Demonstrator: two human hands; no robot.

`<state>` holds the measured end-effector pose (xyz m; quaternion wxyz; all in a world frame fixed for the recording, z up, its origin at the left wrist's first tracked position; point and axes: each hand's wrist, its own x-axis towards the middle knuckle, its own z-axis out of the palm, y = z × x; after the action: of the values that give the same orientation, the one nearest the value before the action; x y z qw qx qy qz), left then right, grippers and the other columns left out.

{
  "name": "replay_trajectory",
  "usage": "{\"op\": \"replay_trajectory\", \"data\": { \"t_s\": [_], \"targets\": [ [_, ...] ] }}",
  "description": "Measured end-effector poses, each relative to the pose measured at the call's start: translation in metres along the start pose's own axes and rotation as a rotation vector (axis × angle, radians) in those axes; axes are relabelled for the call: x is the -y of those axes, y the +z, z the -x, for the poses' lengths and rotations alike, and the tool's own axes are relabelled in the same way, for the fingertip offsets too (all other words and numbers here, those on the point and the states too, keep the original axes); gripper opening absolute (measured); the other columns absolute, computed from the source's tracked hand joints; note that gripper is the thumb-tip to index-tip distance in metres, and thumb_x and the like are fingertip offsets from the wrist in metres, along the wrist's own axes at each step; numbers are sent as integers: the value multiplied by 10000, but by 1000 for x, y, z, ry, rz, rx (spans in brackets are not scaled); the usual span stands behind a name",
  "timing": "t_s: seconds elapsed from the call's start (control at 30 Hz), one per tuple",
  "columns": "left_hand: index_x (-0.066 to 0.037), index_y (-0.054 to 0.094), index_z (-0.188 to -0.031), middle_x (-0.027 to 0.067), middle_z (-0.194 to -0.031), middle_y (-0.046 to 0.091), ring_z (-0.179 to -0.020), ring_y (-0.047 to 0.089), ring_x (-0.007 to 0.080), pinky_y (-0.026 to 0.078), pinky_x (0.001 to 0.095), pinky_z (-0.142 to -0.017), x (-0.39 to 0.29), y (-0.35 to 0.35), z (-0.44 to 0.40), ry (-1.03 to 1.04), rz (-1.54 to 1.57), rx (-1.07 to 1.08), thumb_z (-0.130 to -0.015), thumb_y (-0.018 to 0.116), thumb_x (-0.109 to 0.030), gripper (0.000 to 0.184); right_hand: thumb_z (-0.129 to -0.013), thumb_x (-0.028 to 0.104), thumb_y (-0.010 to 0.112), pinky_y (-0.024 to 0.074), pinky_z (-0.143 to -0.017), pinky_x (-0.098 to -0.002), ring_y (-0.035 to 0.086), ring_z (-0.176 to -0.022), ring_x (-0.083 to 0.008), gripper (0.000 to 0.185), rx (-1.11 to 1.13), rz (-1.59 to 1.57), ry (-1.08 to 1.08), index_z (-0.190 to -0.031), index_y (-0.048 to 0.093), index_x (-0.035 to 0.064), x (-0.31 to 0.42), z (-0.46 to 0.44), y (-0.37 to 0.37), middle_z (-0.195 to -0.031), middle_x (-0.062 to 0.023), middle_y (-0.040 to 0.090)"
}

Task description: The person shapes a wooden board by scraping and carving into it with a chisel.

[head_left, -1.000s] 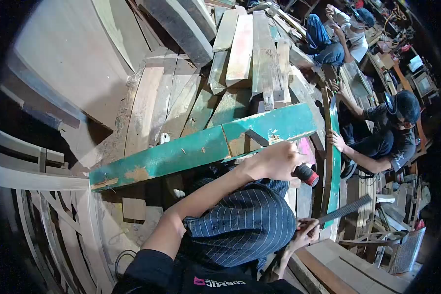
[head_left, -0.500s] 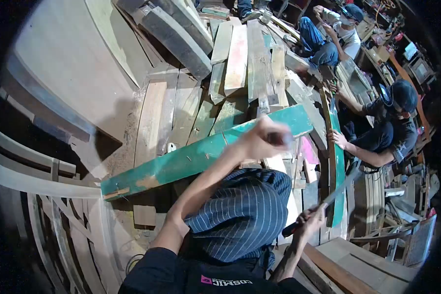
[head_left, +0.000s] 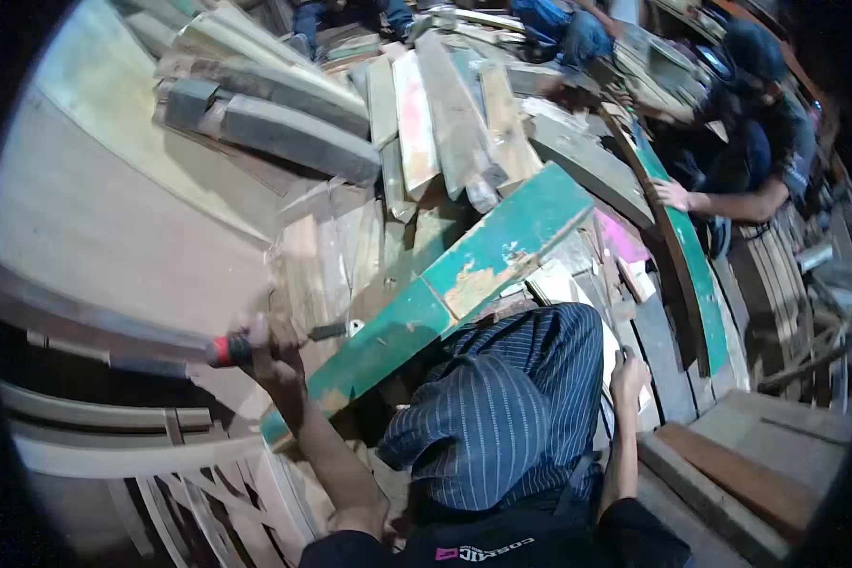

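My left hand (head_left: 273,348) is closed around a tool with a red-and-black handle (head_left: 227,351); a dark shaft (head_left: 328,331) shows beyond the fingers, too blurred to name its kind. It is raised over the near-left end of a green painted board (head_left: 383,348). That board lies slanted in front of my knees, its paint scraped to bare wood in patches. Beside my right knee, my right hand (head_left: 629,381) is closed on a slim dark tool (head_left: 621,356), most of which is hidden.
Loose timbers (head_left: 459,118) are piled ahead, and thick beams (head_left: 293,137) are stacked at upper left. A pale panel (head_left: 114,227) stands on the left. At right, a co-worker (head_left: 762,123) rests a hand on another green board (head_left: 686,256). Planks (head_left: 729,473) lie at lower right.
My left hand has swung from the board's far end to its near-left end with the tool. My right hand has drawn in beside the knee, its long blade no longer showing. The view has shifted.
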<state>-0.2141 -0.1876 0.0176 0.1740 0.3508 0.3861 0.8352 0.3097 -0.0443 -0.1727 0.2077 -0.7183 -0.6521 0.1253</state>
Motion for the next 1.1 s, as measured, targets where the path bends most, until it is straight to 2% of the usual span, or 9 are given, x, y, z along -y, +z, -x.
{"op": "replay_trajectory", "data": {
  "t_s": [0.07, 0.4, 0.5, 0.53, 0.67, 0.7, 0.77, 0.9, 1.1],
  "targets": [
    [-86, 496, -992, -11, -603, 343, -474, 304, 109, 284, 291, -448, 6, 18, 13, -28, -110, -86, -990, 617, -81, 121, -956, 99, 640, 501, -785, -553, 659, -884, -508, 181, 29, -56, 3, -1068, 685, -35, -26, 5, 24, -896, -317, 677],
    [-65, 535, -917, 2, -707, 544, -566, 531, 87, 503, 279, -517, 33, 59, 9, -224, -161, 60, -950, 709, -85, 178, -922, 99, 698, 511, -874, -526, 646, -969, -446, 307, 38, -25, 108, -1182, 696, -63, -61, 38, 58, -1048, -289, 655],
    [-17, 600, -786, 20, -643, 510, -594, 560, 124, 501, 320, -583, 43, 77, 2, -60, -1061, 394, -903, 750, -85, 201, -1005, 153, 644, 532, -846, -450, 658, -925, -368, 312, -213, -140, 20, -1255, 681, -29, -41, 19, 49, -1047, -232, 665],
    [-26, 643, -834, 73, -688, 575, -663, 626, 149, 511, 369, -621, 16, 125, 0, -307, -1049, 465, -873, 775, -91, 152, -1026, 184, 627, 535, -816, -421, 657, -896, -334, 320, -163, -332, 24, -1261, 675, -28, -7, 6, 26, -1045, -221, 667],
    [-44, 654, -989, 198, -818, 699, -807, 687, 432, 536, 505, -714, 79, 164, 8, 89, -863, 1282, -761, 724, -36, 239, -1061, 255, 601, 540, -743, -391, 669, -802, -281, 328, 210, -892, 13, -1238, 647, -18, 145, -1, -66, -989, -188, 693],
    [-50, 617, -1224, 245, -843, 685, -839, 684, 479, 534, 547, -739, 100, 167, 14, 188, -882, 1440, -821, 637, -29, 404, -1062, 263, 602, 543, -736, -405, 682, -782, -293, 323, 330, -968, -1, -1222, 640, -15, 178, 7, -83, -968, -190, 701],
    [-68, 522, -1359, 273, -879, 695, -833, 681, 501, 533, 576, -733, 107, 180, 25, -7, -987, 1605, -880, 580, -54, 483, -1047, 310, 638, 544, -710, -434, 699, -738, -357, 382, 347, -800, -344, -1230, 580, -21, 217, 12, -87, -897, -220, 693],
    [-5, 451, -1284, 297, -892, 705, -833, 694, 487, 553, 586, -757, 122, 173, 36, -30, -1021, 1605, -956, 513, -104, 348, -985, 368, 728, 527, -699, -462, 702, -780, -446, 544, 448, -715, -303, -1253, 477, -33, 227, 15, -62, -796, -272, 661],
    [25, 501, -1272, 245, -904, 699, -794, 733, 388, 579, 490, -631, 148, 137, 46, 434, -928, 1693, -939, 576, -127, 373, -1004, 247, 731, 480, -527, -275, 585, -575, -94, 320, 1022, -1116, -185, -1155, 643, -20, 216, 14, -45, -703, -17, 589]
  ]
}}
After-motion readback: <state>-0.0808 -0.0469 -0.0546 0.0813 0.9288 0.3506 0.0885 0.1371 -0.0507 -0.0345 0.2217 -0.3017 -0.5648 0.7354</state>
